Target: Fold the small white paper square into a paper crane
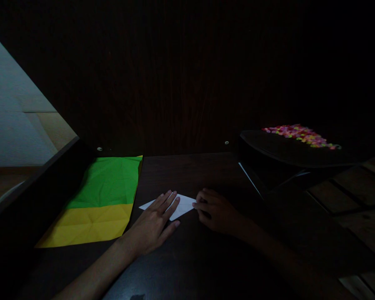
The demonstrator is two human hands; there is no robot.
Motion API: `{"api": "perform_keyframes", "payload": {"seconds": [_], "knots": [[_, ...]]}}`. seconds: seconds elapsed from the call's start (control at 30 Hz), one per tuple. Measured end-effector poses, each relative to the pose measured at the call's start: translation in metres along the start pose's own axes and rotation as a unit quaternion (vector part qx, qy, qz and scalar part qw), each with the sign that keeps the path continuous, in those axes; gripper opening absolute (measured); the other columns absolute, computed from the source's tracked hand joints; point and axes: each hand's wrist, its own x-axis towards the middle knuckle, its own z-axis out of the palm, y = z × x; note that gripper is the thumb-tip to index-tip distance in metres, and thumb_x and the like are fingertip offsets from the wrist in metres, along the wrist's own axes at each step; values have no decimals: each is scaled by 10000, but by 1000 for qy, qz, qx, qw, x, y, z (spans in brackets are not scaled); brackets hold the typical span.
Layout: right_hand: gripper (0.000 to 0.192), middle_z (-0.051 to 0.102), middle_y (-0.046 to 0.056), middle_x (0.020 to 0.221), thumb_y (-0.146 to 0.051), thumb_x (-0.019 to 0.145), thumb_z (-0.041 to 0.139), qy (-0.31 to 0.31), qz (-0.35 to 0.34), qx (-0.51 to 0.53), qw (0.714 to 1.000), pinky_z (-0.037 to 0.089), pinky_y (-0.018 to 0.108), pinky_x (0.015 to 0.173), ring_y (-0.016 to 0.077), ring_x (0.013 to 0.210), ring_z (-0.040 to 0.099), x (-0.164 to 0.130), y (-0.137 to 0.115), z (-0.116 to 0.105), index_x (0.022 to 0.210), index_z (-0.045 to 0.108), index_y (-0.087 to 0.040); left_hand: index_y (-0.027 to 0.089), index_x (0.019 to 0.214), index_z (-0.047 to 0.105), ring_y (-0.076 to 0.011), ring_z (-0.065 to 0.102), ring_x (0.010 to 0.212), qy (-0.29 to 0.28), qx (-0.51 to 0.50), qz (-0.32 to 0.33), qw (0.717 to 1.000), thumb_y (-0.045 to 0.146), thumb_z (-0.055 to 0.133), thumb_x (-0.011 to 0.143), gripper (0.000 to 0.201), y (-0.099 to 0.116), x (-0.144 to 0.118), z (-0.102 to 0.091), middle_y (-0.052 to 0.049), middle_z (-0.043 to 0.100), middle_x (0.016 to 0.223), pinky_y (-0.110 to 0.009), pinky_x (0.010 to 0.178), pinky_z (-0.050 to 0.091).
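Observation:
A small folded sheet of white paper (pixel 181 206) lies on the dark wooden surface, pointed at its left and right ends. Across its left half my left hand (pixel 158 216) rests flat with the fingers stretched out, covering part of it. At the paper's right tip, my right hand (pixel 211 208) pinches the point between thumb and fingers. Left of my hands lies a creased green and yellow paper sheet (pixel 106 187), green at the back and yellow along the front.
A dark upright panel (pixel 175 83) closes off the back. On the left runs a raised dark edge (pixel 50 175). At the right, a dark curved object (pixel 268 150) bears a cluster of pink, red and yellow bits (pixel 303 135). Tiled floor (pixel 356 200) shows beyond.

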Motion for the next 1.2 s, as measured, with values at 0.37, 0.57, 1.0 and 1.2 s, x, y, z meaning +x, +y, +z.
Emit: {"api": "perform_keyframes", "payload": {"seconds": [0.37,0.57,1.0,1.2], "knots": [[106,656,68,876,-167,878,582,36,-20,-16,999,513,384,787,205,835,599,2,-2,1,887,688,-174,254,1540,178,-294,151,1467,-35,-16,-7,999,275,376,1028,549,0,-2,-2,-80,148,1611,-536,1151,301],[267,672,128,1209,-147,917,521,70,-28,43,996,535,352,976,218,1159,614,1,-8,13,1157,636,-127,258,1512,273,-288,238,1445,-12,-38,-2,999,253,422,1015,519,2,1,1,-79,269,1580,-545,1134,338],[253,680,107,1222,-152,906,545,20,-30,33,999,516,341,1018,207,1161,633,2,-11,14,1112,692,-150,142,1271,591,-256,578,1234,98,9,61,993,260,472,1002,317,0,-1,12,-140,632,1307,-413,1025,519],[240,681,98,1224,-191,912,581,14,-18,39,999,516,351,1019,215,1154,637,0,-8,15,1118,698,-154,102,1170,637,-235,672,1106,123,-8,78,989,298,447,1012,315,1,0,5,-158,693,1201,-356,959,567]]}}
